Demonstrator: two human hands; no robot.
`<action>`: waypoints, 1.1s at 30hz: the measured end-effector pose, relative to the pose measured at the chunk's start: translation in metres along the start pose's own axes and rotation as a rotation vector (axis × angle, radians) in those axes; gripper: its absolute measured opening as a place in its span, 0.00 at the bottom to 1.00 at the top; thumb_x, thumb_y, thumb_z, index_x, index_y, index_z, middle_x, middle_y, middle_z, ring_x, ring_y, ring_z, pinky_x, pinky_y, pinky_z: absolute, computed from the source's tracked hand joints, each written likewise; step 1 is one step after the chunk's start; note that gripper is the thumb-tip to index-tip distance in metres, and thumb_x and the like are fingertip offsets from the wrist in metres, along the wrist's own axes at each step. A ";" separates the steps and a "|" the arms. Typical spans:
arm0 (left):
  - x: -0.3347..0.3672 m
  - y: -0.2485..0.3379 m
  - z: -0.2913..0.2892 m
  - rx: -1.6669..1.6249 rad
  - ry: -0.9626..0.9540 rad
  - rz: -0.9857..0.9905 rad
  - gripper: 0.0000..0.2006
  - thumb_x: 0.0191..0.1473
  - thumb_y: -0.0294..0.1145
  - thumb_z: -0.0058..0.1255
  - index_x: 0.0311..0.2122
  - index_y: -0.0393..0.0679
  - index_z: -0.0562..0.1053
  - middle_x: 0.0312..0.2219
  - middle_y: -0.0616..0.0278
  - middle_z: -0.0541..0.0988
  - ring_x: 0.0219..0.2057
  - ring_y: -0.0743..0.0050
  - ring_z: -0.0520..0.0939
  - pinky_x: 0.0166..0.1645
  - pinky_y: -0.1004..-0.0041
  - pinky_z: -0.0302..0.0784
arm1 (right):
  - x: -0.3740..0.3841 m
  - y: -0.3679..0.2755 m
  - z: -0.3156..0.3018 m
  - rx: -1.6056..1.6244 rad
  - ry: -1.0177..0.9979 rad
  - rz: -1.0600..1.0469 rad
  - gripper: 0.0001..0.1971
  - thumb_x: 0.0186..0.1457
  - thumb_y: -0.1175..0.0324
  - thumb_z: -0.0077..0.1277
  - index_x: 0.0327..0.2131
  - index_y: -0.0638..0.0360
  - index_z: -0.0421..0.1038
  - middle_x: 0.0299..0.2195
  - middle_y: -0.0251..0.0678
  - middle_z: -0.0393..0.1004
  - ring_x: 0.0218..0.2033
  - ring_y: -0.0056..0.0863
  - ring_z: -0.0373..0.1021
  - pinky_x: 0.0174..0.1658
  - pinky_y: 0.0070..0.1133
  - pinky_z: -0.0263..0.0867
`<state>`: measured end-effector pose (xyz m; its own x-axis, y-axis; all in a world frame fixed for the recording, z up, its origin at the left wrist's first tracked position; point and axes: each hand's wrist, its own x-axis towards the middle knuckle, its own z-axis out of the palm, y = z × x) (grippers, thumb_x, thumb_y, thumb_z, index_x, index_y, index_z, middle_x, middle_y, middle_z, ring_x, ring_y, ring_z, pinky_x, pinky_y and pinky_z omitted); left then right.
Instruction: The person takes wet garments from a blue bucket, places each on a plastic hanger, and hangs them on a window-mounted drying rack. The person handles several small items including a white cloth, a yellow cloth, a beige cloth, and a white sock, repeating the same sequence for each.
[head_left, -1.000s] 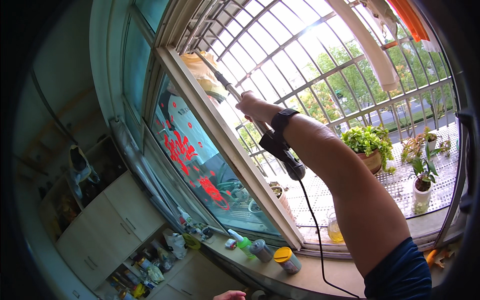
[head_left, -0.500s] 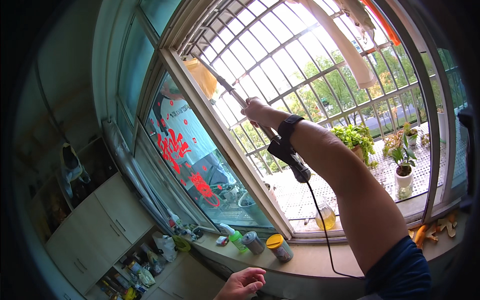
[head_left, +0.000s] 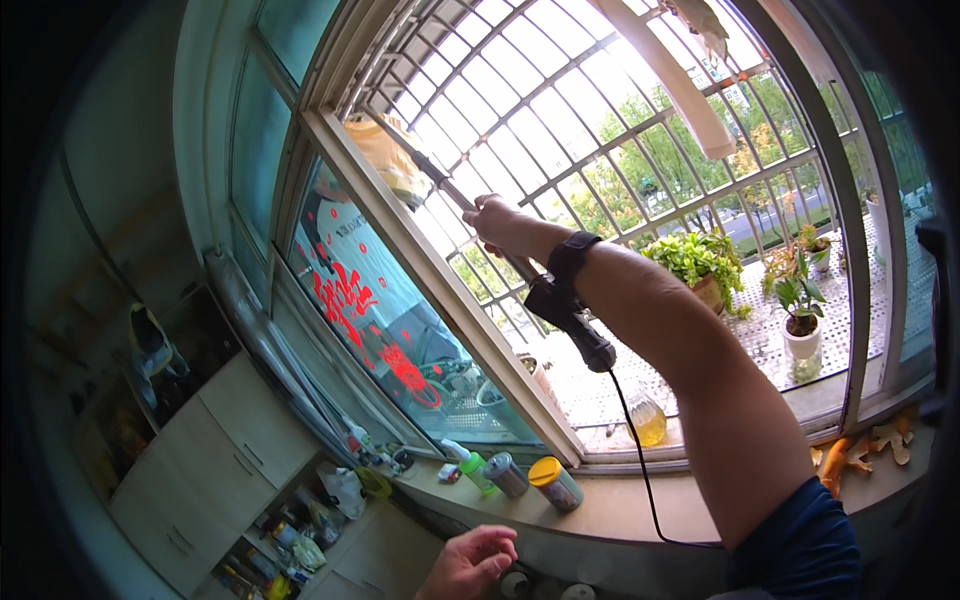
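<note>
My right hand (head_left: pixel 492 222), at the end of an outstretched arm, is closed around a long metal pole (head_left: pixel 452 187) with dark joints. The pole slants up to the left through the open window. Its far end is beside a yellowish cloth item (head_left: pixel 388 160) hanging near the bars; whether they touch, I cannot tell. A black band (head_left: pixel 571 255) circles my right wrist, with a dark device (head_left: pixel 570 325) and a black cable below it. Low in the view, my left hand (head_left: pixel 470 562) is held with fingers loosely bent and apart, nothing in them.
On the sill (head_left: pixel 620 510) stand a green spray bottle (head_left: pixel 474 470), a grey can (head_left: pixel 506 475) and a yellow-lidded can (head_left: pixel 555 484). Outside are potted plants (head_left: pixel 692 262), a container of yellow liquid (head_left: pixel 648 425) and metal bars (head_left: pixel 570 170). Cabinets (head_left: pixel 190 480) fill the lower left.
The view has shifted a little. My right hand still grips the pole, and the yellowish cloth looks wider at its end. My left hand stays low, nearly unchanged.
</note>
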<state>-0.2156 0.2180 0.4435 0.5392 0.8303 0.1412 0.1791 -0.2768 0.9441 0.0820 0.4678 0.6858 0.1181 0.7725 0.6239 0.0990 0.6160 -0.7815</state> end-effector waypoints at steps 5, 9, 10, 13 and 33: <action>0.042 0.008 -0.005 -0.028 -0.142 0.162 0.16 0.57 0.31 0.51 0.48 0.36 0.68 0.29 0.66 0.74 0.26 0.87 0.72 0.29 0.85 0.67 | -0.093 0.009 -0.023 -0.010 -0.022 0.007 0.16 0.62 0.59 0.44 0.31 0.65 0.63 0.15 0.30 0.60 0.11 0.19 0.60 0.13 0.20 0.58; 0.100 0.013 -0.005 -0.127 -0.141 0.196 0.17 0.58 0.34 0.49 0.48 0.34 0.68 0.28 0.62 0.75 0.24 0.84 0.72 0.27 0.84 0.67 | -0.217 0.013 -0.035 -0.068 -0.023 0.030 0.13 0.61 0.63 0.42 0.28 0.64 0.63 0.12 0.30 0.61 0.10 0.19 0.62 0.11 0.20 0.57; 0.112 0.014 0.000 -0.151 -0.111 0.176 0.17 0.58 0.38 0.50 0.46 0.36 0.68 0.29 0.63 0.75 0.25 0.81 0.73 0.28 0.82 0.67 | -0.254 0.014 -0.037 -0.080 -0.019 0.077 0.12 0.61 0.65 0.42 0.27 0.63 0.62 0.12 0.29 0.60 0.09 0.18 0.60 0.10 0.19 0.56; 0.146 0.025 0.021 -0.255 -0.149 0.097 0.21 0.55 0.48 0.52 0.46 0.41 0.68 0.34 0.61 0.74 0.31 0.73 0.75 0.34 0.75 0.69 | -0.372 0.021 -0.035 -0.033 0.031 0.111 0.11 0.60 0.65 0.43 0.30 0.62 0.63 0.12 0.27 0.60 0.09 0.15 0.59 0.11 0.18 0.55; -0.087 -0.144 0.397 0.132 -0.965 0.257 0.10 0.53 0.31 0.55 0.34 0.34 0.73 0.20 0.67 0.73 0.26 0.85 0.72 0.31 0.76 0.70 | -0.682 -0.062 -0.161 -0.800 0.425 -0.020 0.28 0.51 0.49 0.57 0.44 0.64 0.65 0.26 0.42 0.69 0.23 0.35 0.64 0.28 0.27 0.62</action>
<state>0.0388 -0.0064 0.1771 0.9998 0.0077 -0.0207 0.0218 -0.4921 0.8703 0.1546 -0.1224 0.3093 0.4484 0.5427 0.7102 0.7434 0.2148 -0.6334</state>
